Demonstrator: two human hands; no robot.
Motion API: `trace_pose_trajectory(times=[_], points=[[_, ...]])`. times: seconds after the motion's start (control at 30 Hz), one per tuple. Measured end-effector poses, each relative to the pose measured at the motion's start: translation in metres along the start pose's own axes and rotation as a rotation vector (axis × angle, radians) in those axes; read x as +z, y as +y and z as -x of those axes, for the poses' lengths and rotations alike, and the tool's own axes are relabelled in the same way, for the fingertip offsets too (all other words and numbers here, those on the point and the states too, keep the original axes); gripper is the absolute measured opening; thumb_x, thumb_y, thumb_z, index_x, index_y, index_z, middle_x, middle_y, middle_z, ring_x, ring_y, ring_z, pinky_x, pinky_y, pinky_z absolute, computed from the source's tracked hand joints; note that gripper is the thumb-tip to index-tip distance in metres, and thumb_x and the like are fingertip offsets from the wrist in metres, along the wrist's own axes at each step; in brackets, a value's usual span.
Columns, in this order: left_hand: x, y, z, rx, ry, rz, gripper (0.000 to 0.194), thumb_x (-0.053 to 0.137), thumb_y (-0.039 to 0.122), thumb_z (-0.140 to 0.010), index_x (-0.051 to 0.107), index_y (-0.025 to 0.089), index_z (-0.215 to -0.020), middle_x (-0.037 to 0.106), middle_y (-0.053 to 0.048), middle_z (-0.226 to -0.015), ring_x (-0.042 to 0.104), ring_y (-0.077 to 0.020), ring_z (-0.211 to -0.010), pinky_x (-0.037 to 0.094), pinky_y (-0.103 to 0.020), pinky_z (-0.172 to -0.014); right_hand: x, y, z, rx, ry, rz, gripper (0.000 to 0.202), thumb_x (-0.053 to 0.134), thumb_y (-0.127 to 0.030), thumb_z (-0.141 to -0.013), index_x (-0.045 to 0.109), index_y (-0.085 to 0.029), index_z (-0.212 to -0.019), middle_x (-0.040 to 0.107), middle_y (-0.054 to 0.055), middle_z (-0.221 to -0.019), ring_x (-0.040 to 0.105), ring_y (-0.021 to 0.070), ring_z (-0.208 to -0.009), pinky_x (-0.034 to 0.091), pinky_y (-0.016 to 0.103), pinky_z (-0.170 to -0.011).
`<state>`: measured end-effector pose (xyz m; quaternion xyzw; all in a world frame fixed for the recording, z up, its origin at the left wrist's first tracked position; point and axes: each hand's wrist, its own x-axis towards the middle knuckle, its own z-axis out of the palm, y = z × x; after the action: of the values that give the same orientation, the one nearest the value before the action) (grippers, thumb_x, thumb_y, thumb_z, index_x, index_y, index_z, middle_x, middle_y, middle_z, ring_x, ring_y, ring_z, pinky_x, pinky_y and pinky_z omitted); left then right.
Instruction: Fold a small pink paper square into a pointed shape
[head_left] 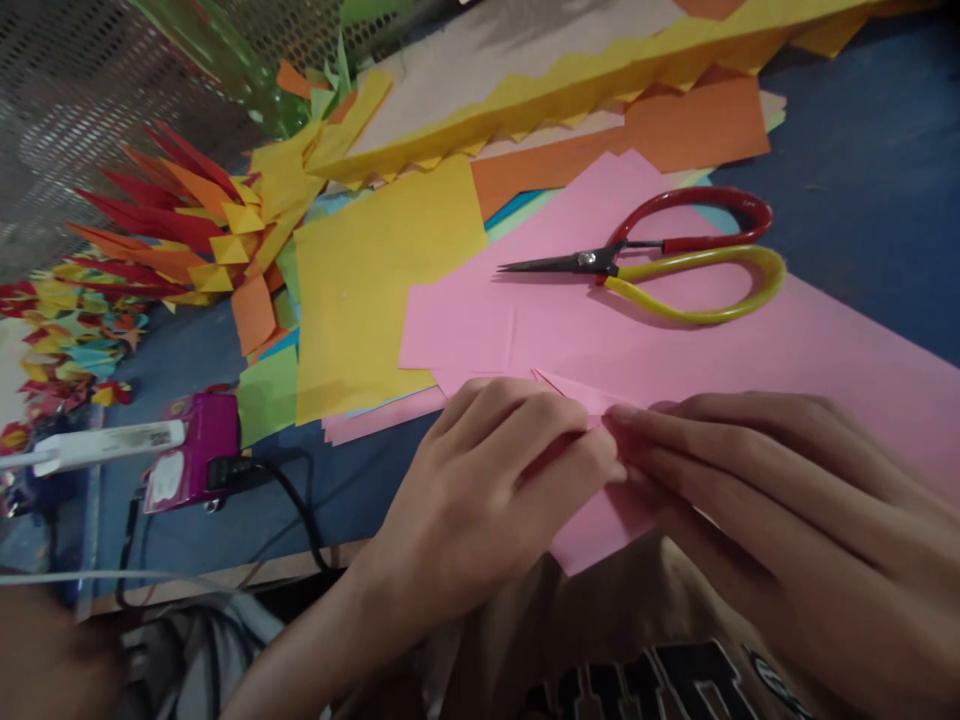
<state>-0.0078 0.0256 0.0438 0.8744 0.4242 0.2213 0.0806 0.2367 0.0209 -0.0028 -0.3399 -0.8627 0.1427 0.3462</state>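
While a small pink paper piece [600,525] is being pressed at the near table edge, both hands are being kept on it, fingertips meeting over a raised fold.

- L hand [487,490]: fingers curled, pinching the folded flap.
- R hand [757,480]: fingers extended, flat, pressing the sheet down; nothing clenched.
- Piece is overhanging the blue table [862,150] edge w/ its near corner unsupported. Risk, as judged: crease being skewed or corner bent if pressure is being applied off the edge.
- Scissors [660,260], red/yellow handles, are lying shut on the larger pink sheet [787,340], well apart; blades pointing left.
- Yellow sheet [367,290] and loose pink squares nearby: could be dragged by a sleeve.
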Motion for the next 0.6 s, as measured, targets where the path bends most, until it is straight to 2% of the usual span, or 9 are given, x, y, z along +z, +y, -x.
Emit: trace_pose_trajectory(times=[0.1, 0.2, 0.33, 0.5, 0.6], points=[[0.001, 0.001, -0.003, -0.080, -0.007, 0.037, 0.012, 0.070, 0.023, -0.111, 0.077, 0.018, -0.102, 0.076, -0.002, -0.100, 0.066, -0.0174, -0.096, 0.055, -0.035, -0.091, 0.001, 0.000, 0.001, 0.000, 0.009, -0.030, 0.034, 0.077, -0.002, -0.098, 0.077, -0.011, -0.131, 0.073, 0.002, -0.146, 0.068, 0.0250, -0.128, 0.055, 0.046, -0.111], [0.000, -0.002, -0.005, -0.115, -0.042, 0.113, 0.009, 0.072, 0.025, -0.110, 0.076, 0.018, -0.105, 0.074, 0.000, -0.099, 0.064, -0.0156, -0.094, 0.053, -0.035, -0.093, 0.002, 0.001, 0.001, -0.008, -0.003, -0.042, 0.034, 0.079, -0.004, -0.097, 0.078, -0.012, -0.129, 0.073, 0.002, -0.146, 0.068, 0.0258, -0.130, 0.056, 0.046, -0.111], [-0.007, -0.012, -0.006, -0.030, -0.113, 0.107, 0.004, 0.074, 0.021, -0.108, 0.076, 0.019, -0.109, 0.077, -0.001, -0.105, 0.067, -0.0190, -0.101, 0.055, -0.037, -0.094, 0.001, 0.004, 0.003, 0.011, -0.016, -0.061, 0.032, 0.077, -0.006, -0.099, 0.078, -0.013, -0.131, 0.074, 0.001, -0.142, 0.066, 0.0245, -0.132, 0.056, 0.040, -0.114], [-0.020, -0.019, -0.006, 0.135, -0.200, -0.002, 0.017, 0.060, 0.018, -0.113, 0.076, 0.020, -0.117, 0.079, -0.004, -0.117, 0.071, -0.0247, -0.111, 0.058, -0.041, -0.094, -0.002, 0.008, 0.003, -0.010, -0.025, -0.053, 0.033, 0.076, -0.009, -0.101, 0.077, -0.014, -0.134, 0.074, 0.000, -0.142, 0.066, 0.0238, -0.134, 0.054, 0.040, -0.119], [-0.019, -0.017, -0.008, 0.115, -0.200, -0.017, 0.013, 0.064, 0.016, -0.110, 0.077, 0.016, -0.113, 0.079, -0.006, -0.112, 0.070, -0.0258, -0.110, 0.058, -0.043, -0.096, -0.004, 0.010, 0.003, -0.016, -0.038, -0.055, 0.033, 0.072, -0.011, -0.104, 0.075, -0.014, -0.137, 0.074, -0.001, -0.146, 0.065, 0.0231, -0.137, 0.053, 0.038, -0.121]])
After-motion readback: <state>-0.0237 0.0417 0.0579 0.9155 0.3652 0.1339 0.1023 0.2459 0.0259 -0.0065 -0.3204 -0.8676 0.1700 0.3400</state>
